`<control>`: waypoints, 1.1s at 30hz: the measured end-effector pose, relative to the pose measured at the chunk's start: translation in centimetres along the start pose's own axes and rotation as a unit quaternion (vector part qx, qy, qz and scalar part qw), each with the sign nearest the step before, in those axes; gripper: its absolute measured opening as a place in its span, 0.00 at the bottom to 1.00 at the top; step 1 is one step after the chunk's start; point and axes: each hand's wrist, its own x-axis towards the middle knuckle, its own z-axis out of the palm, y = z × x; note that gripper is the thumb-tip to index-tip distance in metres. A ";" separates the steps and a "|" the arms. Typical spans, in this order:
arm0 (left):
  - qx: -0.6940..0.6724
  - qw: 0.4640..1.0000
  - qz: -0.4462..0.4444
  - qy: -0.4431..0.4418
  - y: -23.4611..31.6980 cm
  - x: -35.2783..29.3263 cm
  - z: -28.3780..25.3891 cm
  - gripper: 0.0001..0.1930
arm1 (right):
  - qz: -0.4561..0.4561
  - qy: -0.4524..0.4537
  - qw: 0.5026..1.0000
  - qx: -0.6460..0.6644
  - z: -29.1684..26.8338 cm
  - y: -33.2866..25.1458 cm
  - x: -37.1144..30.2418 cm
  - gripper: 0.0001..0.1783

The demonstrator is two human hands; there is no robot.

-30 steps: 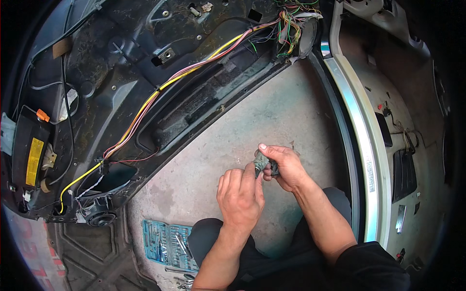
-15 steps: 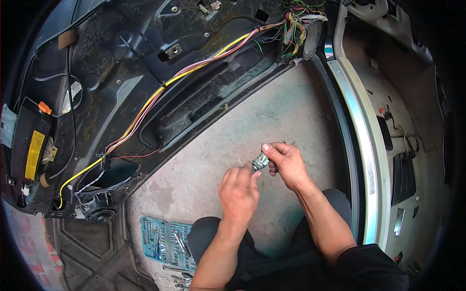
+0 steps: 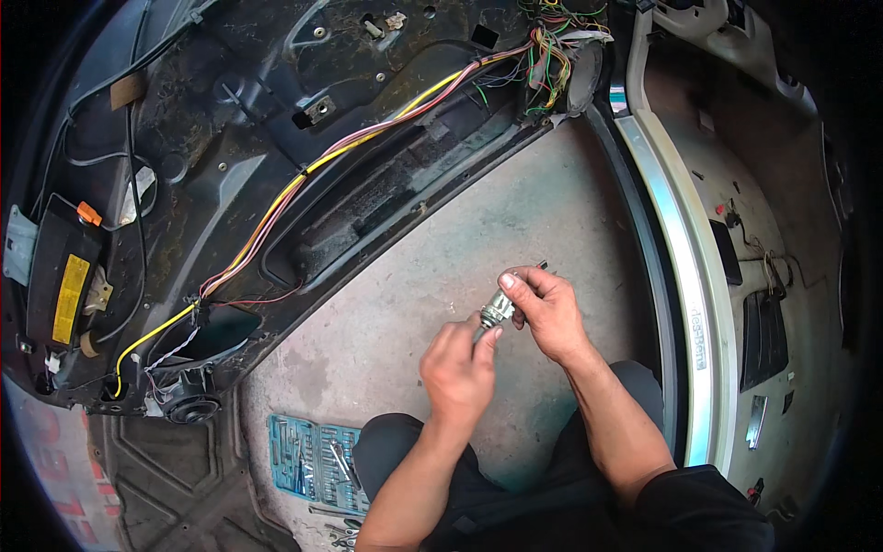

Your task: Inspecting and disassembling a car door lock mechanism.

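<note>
- Two sets of fingers (image 3: pixel 522 293) grasp one tilted metal cylinder (image 3: pixel 498 310) above the floor (image 3: pixel 543 198): the right hand (image 3: pixel 554 318) clasps its upper part, seemingly to steady it; the left hand (image 3: pixel 457 370) pinches the lower end.
- Beside the left knee (image 3: pixel 388 449), a blue tool case (image 3: pixel 290 458) lies open, presumably for easy reach.
- Farther out, a tie (image 3: pixel 303 171) apparently keeps the wire bundle (image 3: pixel 366 135) tidy along the door (image 3: pixel 184 244).

Soft light brightens the concrete floor (image 3: pixel 368 340), glare whitens the metal sill strip (image 3: pixel 676 248), the left hand (image 3: pixel 457 368) looks slightly blurred, and fisheye distortion curves toward black corners.
</note>
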 end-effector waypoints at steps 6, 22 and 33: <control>0.197 0.899 0.381 0.092 -2.0 1.2 0.8 0.11 | -0.028 0.018 0.999 0.030 0.5 -0.1 -0.2 0.19; -0.007 0.982 0.178 0.063 -0.5 0.3 0.2 0.09 | -0.004 -0.113 0.983 0.146 0.1 -1.5 -0.8 0.45; 0.187 0.886 0.416 0.080 -0.6 0.7 -0.4 0.10 | -0.008 -0.109 0.979 0.173 -0.1 -1.5 -0.6 0.42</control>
